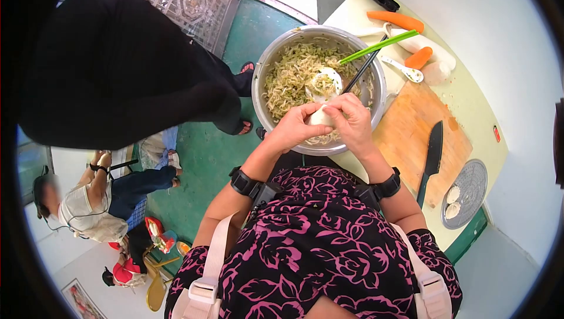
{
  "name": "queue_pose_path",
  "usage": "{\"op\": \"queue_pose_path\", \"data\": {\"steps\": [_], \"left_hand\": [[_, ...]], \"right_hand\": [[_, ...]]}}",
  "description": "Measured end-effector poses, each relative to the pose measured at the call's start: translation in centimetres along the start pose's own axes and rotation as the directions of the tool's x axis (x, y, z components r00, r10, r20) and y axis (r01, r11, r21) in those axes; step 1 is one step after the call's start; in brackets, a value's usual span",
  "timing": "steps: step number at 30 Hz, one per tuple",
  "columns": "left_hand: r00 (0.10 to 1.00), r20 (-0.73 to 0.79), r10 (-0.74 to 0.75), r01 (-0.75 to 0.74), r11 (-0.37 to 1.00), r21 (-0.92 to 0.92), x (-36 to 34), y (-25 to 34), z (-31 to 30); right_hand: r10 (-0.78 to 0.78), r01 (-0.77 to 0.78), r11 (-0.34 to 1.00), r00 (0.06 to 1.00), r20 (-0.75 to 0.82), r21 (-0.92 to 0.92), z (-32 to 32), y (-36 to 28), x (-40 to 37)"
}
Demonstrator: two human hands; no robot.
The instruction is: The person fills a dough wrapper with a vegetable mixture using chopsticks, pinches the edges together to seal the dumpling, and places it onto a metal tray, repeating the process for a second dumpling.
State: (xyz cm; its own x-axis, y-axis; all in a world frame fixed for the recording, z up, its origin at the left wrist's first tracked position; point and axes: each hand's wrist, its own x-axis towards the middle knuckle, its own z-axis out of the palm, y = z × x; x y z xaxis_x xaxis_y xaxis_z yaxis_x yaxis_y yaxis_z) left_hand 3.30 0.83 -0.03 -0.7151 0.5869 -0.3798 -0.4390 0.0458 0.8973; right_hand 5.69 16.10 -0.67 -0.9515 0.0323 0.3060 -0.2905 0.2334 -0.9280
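Note:
Between my two hands is a white dumpling (pixel 321 117), held over the near rim of a big metal bowl (pixel 262 104). My left hand (pixel 292 125) closes on its left side, and my right hand (pixel 352 118) pinches its right edge. Shredded, greenish filling (pixel 288 75) fills much of the bowl. A white spoon or small dish (pixel 330 74) with some filling on it rests in the bowl, just beyond my fingers. Green chopsticks (pixel 379 47) and a dark pair of chopsticks (pixel 365 65) lean across the right rim.
Right of the bowl, a cutting board (pixel 411 128) carries a black knife (pixel 433 148). A round metal tray (pixel 470 186) holds white dumplings (pixel 453 201). Carrots (pixel 396 21), a white radish (pixel 432 48) and a spoon (pixel 404 69) lie farther back. A person in black (pixel 129 72) stands at left; others work behind.

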Motion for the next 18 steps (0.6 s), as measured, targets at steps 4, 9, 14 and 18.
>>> {"op": "queue_pose_path", "data": {"steps": [4, 9, 14, 18], "left_hand": [[1.0, 0.008, -0.012, 0.012, 0.998, -0.064, 0.2, 0.1, -0.2], [0.999, 0.016, -0.04, 0.04, 0.999, 0.036, 0.0, 0.0, -0.1], [0.998, 0.018, -0.054, 0.051, 0.992, 0.114, 0.1, -0.9, -0.3], [0.997, 0.009, -0.074, 0.074, 0.997, 0.013, 0.0, -0.5, -0.6]], "right_hand": [[0.082, -0.079, 0.996, 0.99, -0.114, 0.037, 0.0, -0.9, 0.3], [0.054, -0.055, 0.998, 0.994, 0.099, 0.007, -0.5, -0.4, 0.9], [0.254, -0.256, 0.967, 0.959, 0.124, 0.001, 0.0, 1.0, 0.4], [0.445, -0.38, 0.806, 0.895, -0.039, 0.454, 0.3, 0.6, 0.5]]}}
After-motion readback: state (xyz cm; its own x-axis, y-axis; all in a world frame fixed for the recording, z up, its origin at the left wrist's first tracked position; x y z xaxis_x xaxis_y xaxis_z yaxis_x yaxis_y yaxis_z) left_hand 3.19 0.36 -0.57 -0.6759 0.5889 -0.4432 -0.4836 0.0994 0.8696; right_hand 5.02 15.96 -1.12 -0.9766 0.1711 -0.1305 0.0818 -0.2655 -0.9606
